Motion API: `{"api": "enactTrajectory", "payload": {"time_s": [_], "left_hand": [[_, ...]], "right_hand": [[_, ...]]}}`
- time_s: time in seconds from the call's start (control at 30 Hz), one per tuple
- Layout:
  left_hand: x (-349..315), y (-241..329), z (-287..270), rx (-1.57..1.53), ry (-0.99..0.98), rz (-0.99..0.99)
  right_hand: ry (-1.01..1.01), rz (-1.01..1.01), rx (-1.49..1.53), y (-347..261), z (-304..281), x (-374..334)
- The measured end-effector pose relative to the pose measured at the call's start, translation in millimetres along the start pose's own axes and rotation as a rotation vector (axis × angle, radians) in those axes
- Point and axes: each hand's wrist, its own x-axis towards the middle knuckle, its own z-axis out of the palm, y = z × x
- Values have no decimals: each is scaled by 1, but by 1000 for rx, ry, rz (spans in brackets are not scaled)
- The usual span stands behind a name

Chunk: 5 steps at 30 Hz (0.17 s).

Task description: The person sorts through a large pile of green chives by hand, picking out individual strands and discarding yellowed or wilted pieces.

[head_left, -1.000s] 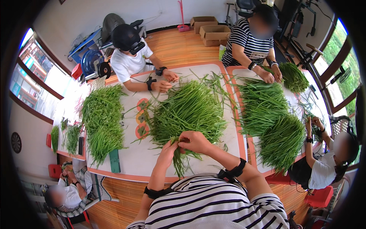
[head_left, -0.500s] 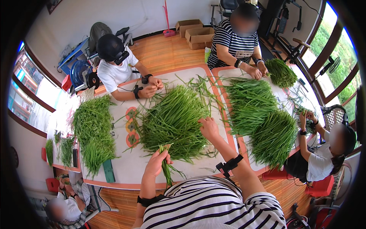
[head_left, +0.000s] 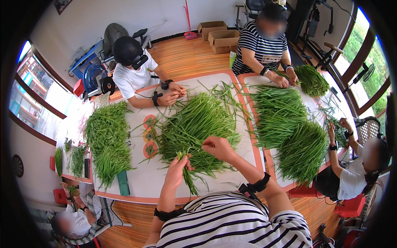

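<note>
My left hand [head_left: 175, 172] is closed around a small bunch of garlic chives [head_left: 190, 182], whose leaves hang down over the near edge of the pile. The cut ends poke out above the thumb. My right hand [head_left: 219, 148] hovers over the near right part of the large chive pile [head_left: 196, 118], apart from the left hand. Its fingers are curled together in a pinch, and whatever they may hold is too small to make out. The pile lies on a white table [head_left: 140, 182] with an orange border.
Another chive heap [head_left: 108, 138] lies left, beside a green strip [head_left: 123, 183]. More heaps [head_left: 304, 149] cover the right-hand table. Across from me a person in a dark cap [head_left: 128, 51] handles stems. Other people work at the far right, near right and near left. Cardboard boxes [head_left: 223, 40] stand behind.
My right hand has come from the pile's right side toward my left hand, its fingers curling in. The left hand keeps its bunch. The whole view has shifted slightly.
</note>
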Motion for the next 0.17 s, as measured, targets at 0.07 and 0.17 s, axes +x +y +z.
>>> {"api": "enactTrajectory", "payload": {"time_s": [0.07,0.17], "left_hand": [[3,1,4,17,-6,17],[6,6,11,72,-52,-1]], "right_hand": [[-120,18,124,-7,13,-6],[-244,43,122,-7,25,-8]]}}
